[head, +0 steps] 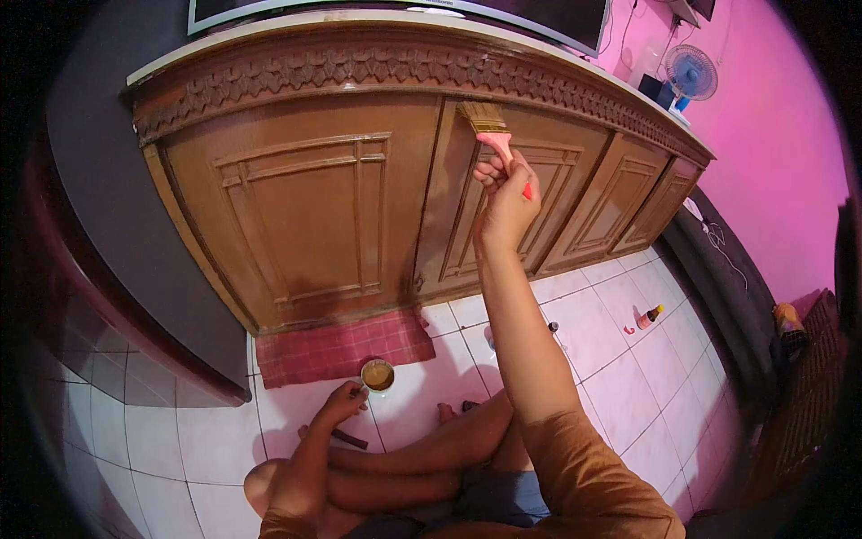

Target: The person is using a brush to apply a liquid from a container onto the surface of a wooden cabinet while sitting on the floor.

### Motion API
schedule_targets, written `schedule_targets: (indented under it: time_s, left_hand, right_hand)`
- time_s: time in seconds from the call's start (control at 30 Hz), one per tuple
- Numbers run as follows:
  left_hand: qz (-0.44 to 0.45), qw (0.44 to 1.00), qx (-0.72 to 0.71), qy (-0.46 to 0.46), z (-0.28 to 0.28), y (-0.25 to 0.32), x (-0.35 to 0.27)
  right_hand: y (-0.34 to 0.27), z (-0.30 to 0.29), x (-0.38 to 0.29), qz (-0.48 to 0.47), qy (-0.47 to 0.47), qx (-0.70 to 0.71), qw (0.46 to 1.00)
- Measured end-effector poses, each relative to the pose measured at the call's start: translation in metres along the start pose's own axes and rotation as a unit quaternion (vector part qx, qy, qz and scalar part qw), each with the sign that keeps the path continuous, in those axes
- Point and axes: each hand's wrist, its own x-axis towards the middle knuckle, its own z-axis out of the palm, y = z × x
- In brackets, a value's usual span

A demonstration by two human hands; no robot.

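Observation:
My right hand (510, 195) grips the pink handle of a flat paintbrush (493, 129). The brush points up, its bristles against the upper part of a wooden cabinet door (532, 135), just under the carved trim (404, 67). Low down on the left, my left hand (345, 404) holds a cup (378, 375) by its side, apparently at the handle. Brown liquid shows inside the cup. It is over the tiled floor close to a red checked cloth (350, 343), which lies along the foot of the wooden cabinet (310, 222).
A television (404, 5) and a fan (690, 73) stand on the cabinet top. To the right on the tiles is a small bottle with a yellow cap (650, 316), beside a red scrap (629, 330). A dark strip-shaped object (349, 439) lies by my legs. A dark panel (155, 236) rises at left.

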Motion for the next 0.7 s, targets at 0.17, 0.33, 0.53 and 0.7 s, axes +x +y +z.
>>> schedule_targets:
  time_s: [0.17, 0.33, 0.53, 0.7]
  left_hand:
    - [-0.003, 1.000, -0.004, 0.006, -0.002, 0.000, -0.001]
    - [-0.004, 1.000, 0.002, -0.013, -0.001, 0.013, -0.011]
    - [-0.014, 1.000, 0.019, 0.003, -0.002, 0.011, -0.008]
    - [-0.008, 1.000, 0.016, -0.007, -0.003, 0.011, -0.008]
  right_hand:
    - [0.011, -0.017, -0.017, 0.039, 0.015, -0.044, 0.998]
    - [0.002, 0.006, -0.006, 0.000, 0.005, 0.020, 1.000]
    - [0.013, 0.001, -0.015, 0.031, 0.011, 0.003, 0.999]
    - [0.009, 0.021, -0.011, 0.010, 0.007, 0.042, 0.999]
